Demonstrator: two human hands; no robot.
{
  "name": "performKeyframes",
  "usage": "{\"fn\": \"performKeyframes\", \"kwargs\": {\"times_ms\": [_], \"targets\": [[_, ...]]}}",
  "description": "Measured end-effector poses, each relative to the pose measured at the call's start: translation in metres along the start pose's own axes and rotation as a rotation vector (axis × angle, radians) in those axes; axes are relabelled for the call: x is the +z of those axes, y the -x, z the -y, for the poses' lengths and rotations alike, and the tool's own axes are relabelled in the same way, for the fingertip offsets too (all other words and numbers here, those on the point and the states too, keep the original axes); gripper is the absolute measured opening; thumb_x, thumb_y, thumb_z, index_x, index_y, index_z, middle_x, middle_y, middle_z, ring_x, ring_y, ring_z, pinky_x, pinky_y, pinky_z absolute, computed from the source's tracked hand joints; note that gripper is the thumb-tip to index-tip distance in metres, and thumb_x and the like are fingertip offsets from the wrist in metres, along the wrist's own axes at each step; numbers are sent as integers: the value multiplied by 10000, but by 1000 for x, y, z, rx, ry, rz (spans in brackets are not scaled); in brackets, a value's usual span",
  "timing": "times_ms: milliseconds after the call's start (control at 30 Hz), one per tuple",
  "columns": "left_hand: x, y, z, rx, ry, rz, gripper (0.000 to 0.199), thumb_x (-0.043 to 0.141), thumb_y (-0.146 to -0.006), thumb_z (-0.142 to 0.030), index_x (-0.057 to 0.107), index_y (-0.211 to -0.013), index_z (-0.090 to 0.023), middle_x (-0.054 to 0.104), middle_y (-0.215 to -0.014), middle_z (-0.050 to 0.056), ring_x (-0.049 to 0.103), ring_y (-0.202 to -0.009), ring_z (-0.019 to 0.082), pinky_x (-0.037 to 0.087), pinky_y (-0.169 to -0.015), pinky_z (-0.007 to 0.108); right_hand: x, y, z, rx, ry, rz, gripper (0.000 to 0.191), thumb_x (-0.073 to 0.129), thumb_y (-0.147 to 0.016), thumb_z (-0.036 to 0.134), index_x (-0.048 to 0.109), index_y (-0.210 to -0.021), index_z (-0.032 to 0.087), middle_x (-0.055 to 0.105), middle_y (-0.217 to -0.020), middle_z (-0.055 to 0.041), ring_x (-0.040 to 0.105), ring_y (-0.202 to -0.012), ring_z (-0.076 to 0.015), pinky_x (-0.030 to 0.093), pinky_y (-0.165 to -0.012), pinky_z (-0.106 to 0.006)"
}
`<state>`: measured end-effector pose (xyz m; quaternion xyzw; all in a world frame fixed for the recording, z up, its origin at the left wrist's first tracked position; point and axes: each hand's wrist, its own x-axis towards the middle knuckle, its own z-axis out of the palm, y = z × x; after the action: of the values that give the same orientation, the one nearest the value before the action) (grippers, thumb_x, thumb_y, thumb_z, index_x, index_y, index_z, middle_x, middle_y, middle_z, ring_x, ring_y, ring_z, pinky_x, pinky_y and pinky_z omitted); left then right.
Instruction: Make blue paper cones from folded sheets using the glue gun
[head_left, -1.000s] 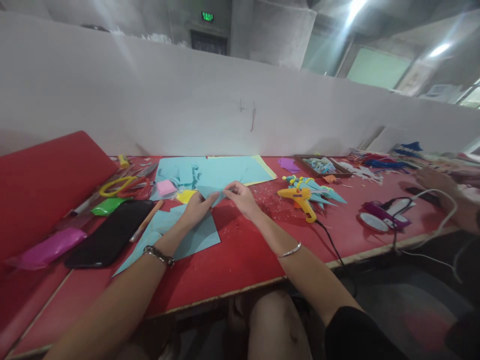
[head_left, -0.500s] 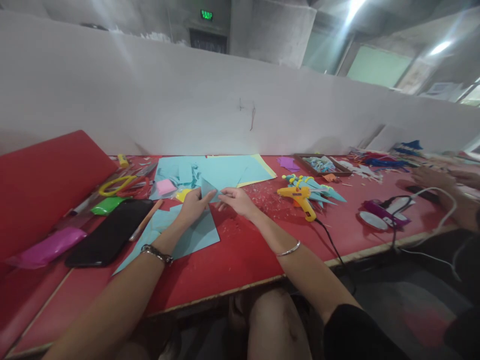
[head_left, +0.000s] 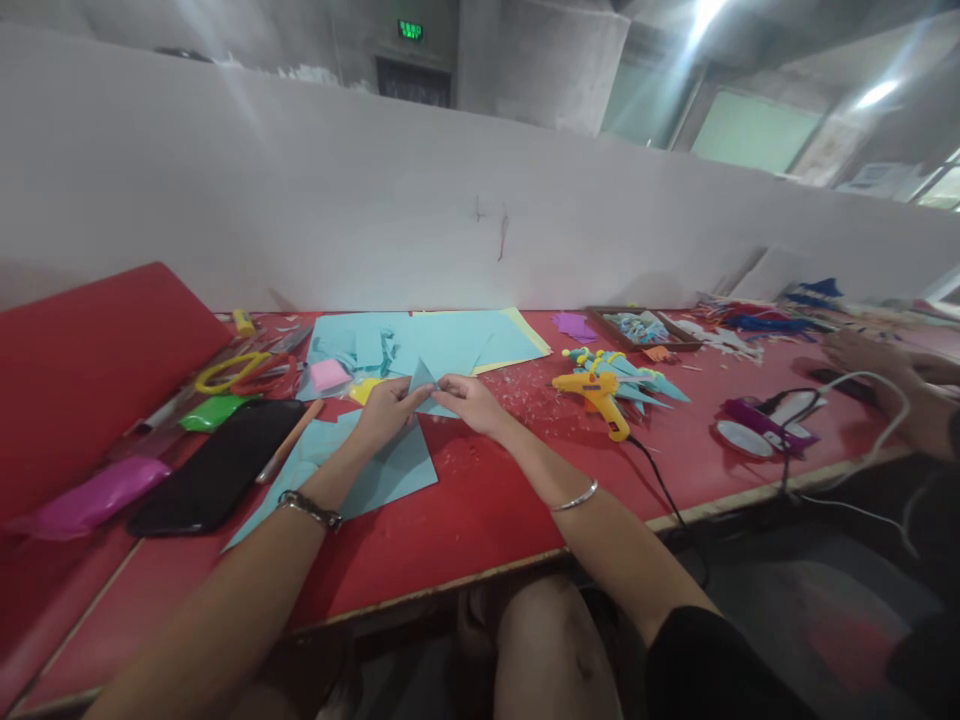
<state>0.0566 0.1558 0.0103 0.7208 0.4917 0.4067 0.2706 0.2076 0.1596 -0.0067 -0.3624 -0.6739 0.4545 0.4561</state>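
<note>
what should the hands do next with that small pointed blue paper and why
Probably press its lower edge snug with the right hand: the left hand supports the pointed blue paper, both hands' fingers meet near its base, and the yellow glue gun lies aside, in neither hand.

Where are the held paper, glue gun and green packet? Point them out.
Held paper (head_left: 422,375), head view: its raised triangular face.
Glue gun (head_left: 598,389), head view: its yellow body.
Green packet (head_left: 214,412), head view: its middle.
</note>
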Motion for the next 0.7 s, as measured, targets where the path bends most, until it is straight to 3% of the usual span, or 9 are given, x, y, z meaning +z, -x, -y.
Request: {"fn": "performKeyframes", "kwargs": {"times_ms": [100,300,533,700], "targets": [[0,0,1,0,24,46,429,441,-722,-527,378,-458,-195,380,-311,-54,335,-322,74,271,-383,208,0,-1,1,47,-46,11,278,551,-723,430,405,-672,200,429,-499,88,452,-501,-78,363,-527,-212],[-1,-1,3,9,40,117,459,378,-759,-526,446,-462,-183,414,-322,-33,377,-344,81,316,-411,205,0,-2,5,105,-135,10,299,503,-740,487,388,-670,220,524,-450,81,473,-420,-91,378,-483,-224],[-4,0,3,-11,33,169,460,453,-709,-539,473,-426,-176,380,-276,-39,328,-296,69,277,-372,202,-1,-1,0,40,-149,5,318,630,-636,459,556,-727,163,596,-665,25,540,-667,-115,407,-629,-231],[-3,0,4,6,39,147,494,355,-771,-524,479,-447,-173,459,-360,-11,387,-342,78,311,-396,206,-4,-5,-7,52,-39,-15,321,548,-712,483,523,-651,169,534,-570,44,484,-586,-104,391,-593,-230]]}}
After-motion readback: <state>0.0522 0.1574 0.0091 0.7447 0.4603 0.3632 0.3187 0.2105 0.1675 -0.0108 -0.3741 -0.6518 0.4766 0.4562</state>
